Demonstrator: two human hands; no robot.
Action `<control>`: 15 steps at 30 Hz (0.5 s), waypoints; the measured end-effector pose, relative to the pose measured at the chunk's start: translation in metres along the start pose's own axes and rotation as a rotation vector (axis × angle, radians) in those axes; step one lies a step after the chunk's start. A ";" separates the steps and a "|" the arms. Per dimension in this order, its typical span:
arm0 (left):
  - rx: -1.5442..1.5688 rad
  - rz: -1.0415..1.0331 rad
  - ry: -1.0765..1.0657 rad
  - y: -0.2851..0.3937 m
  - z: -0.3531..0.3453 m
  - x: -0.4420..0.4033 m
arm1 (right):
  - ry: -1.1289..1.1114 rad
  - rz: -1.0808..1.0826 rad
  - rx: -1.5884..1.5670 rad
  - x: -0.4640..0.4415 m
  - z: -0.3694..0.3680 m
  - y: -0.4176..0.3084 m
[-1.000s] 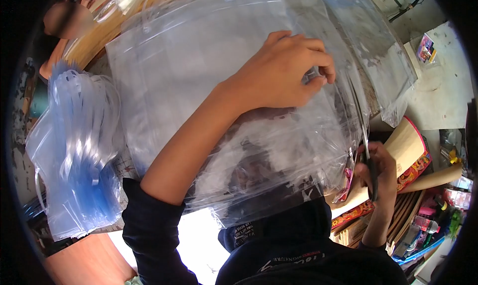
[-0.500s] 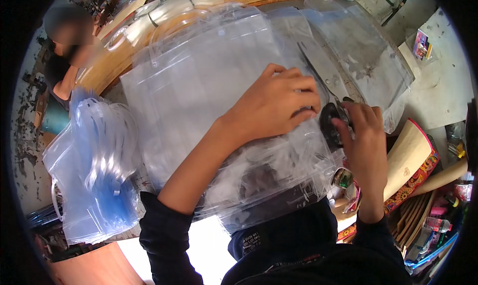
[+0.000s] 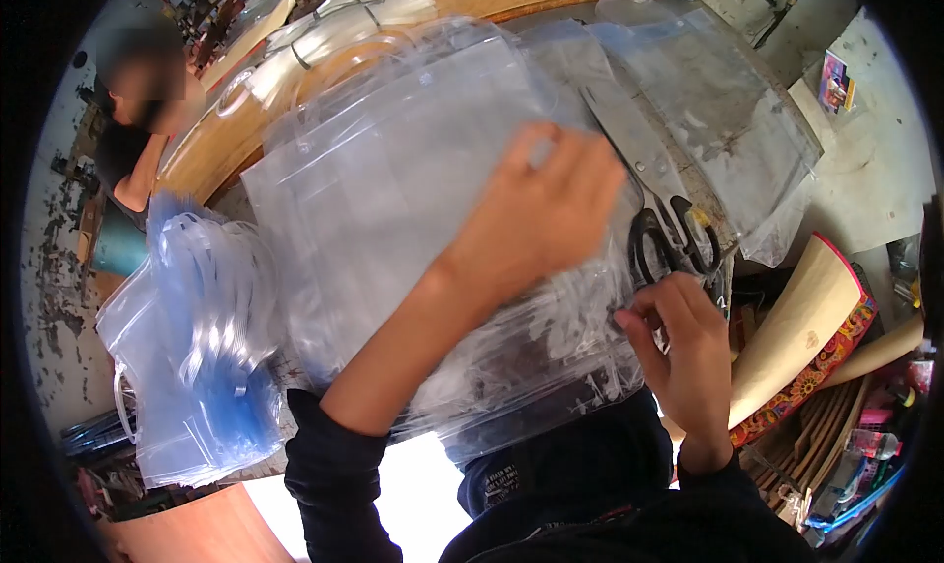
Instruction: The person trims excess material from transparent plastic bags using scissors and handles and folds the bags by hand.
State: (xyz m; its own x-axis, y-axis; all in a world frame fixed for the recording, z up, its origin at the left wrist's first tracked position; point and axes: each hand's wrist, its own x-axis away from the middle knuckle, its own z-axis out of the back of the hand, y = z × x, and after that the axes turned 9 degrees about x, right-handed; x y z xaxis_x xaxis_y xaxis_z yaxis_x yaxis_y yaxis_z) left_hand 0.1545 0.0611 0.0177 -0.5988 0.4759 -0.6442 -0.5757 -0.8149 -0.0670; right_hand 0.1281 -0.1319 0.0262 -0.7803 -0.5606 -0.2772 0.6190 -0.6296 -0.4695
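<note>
A stack of clear plastic bags (image 3: 383,179) with looped handles lies flat in front of me. Over its right half is my left hand (image 3: 556,204), fingers bent and smeared by motion, so its grip cannot be told. At the stack's right edge, my right hand (image 3: 683,342) has thumb and fingertips brought together in a pinch; whatever sits between them is too small to make out. Just beyond that hand, scissors (image 3: 644,194) with black handles lie on the table, blades pointing away from me, untouched by either hand.
Bundled bags with white handles (image 3: 211,337) hang over the left table edge. More clear sheets (image 3: 708,101) lie at the far right. A rolled patterned mat (image 3: 801,337) and clutter stand at right. Another person (image 3: 138,101) is at the far left.
My right hand has left the scissors' handles and come down toward me to the bags' right edge. My left hand has shifted slightly and is now blurred.
</note>
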 end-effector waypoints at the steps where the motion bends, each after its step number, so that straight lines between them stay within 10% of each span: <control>1: -0.256 0.110 -0.020 -0.013 0.004 -0.002 | -0.019 0.024 -0.027 0.002 0.001 0.001; 11: -0.738 0.548 0.247 -0.040 0.080 -0.018 | 0.071 0.045 -0.226 0.014 0.003 -0.010; 15: -0.459 0.671 0.261 -0.027 0.128 -0.021 | 0.121 0.068 -0.446 0.010 -0.008 -0.007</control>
State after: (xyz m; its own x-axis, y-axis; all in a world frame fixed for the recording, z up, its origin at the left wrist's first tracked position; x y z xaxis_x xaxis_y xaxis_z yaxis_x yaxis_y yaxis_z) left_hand 0.1113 0.1156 0.1304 -0.5522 -0.2009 -0.8091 0.1709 -0.9772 0.1260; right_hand 0.1155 -0.1284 0.0202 -0.7605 -0.5092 -0.4029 0.5911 -0.2859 -0.7543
